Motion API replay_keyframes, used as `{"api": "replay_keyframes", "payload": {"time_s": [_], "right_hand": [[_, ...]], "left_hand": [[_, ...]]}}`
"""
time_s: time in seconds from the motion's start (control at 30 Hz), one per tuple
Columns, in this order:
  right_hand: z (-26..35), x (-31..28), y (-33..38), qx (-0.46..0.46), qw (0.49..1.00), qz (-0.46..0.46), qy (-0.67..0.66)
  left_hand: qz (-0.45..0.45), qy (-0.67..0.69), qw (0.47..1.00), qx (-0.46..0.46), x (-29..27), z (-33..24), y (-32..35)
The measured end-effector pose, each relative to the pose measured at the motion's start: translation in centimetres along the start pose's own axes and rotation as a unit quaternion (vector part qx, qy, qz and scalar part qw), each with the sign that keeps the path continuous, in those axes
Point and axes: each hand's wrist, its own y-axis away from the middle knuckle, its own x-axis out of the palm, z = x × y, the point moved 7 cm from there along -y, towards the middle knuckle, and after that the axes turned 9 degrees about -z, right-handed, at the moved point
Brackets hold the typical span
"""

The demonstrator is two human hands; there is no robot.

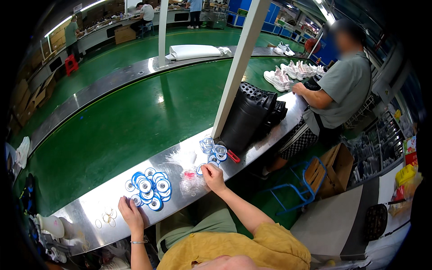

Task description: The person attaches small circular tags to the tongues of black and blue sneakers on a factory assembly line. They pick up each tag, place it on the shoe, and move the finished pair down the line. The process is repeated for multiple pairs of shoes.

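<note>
On the metal bench, a heap of round white tags with blue rims [150, 186] lies in front of me. My left hand [130, 214] rests at the heap's near-left side, fingers loosely apart, its tips beside one tag. My right hand [213, 178] pinches a round tag [201, 168], partly covered by the fingers. Just beyond that hand is a smaller group of blue-rimmed tags [219, 152]. Clear plastic loop fasteners [192, 183] with a pink-red bit among them lie left of my right hand, with a fan of white strands [182, 156] behind.
Several rubber bands [109, 217] and a white cone-shaped spool [51, 225] are at the left. A red-handled cutter [233, 156] lies near a post [234, 76] and black bins [247, 117]. Farther right, a co-worker [339, 85] stands by white shoes [279, 80]. A blue-framed chair [306, 180] stands behind.
</note>
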Motion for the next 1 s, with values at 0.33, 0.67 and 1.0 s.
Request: {"api": "replay_keyframes", "payload": {"time_s": [0.33,0.67,1.0], "right_hand": [[0.3,-0.1,0.0,-0.01,0.999,-0.034,-0.005],[-0.2,0.2,0.1,-0.002,1.0,-0.002,0.002],[0.1,0.2,0.0,-0.02,1.0,0.001,0.013]], "left_hand": [[-0.012,-0.001,1.0,-0.011,0.1,0.0,0.4],[-0.036,-0.007,0.999,0.021,-0.7,-1.2,0.4],[-0.035,-0.011,0.999,0.022,-0.7,-1.2,0.4]]}}
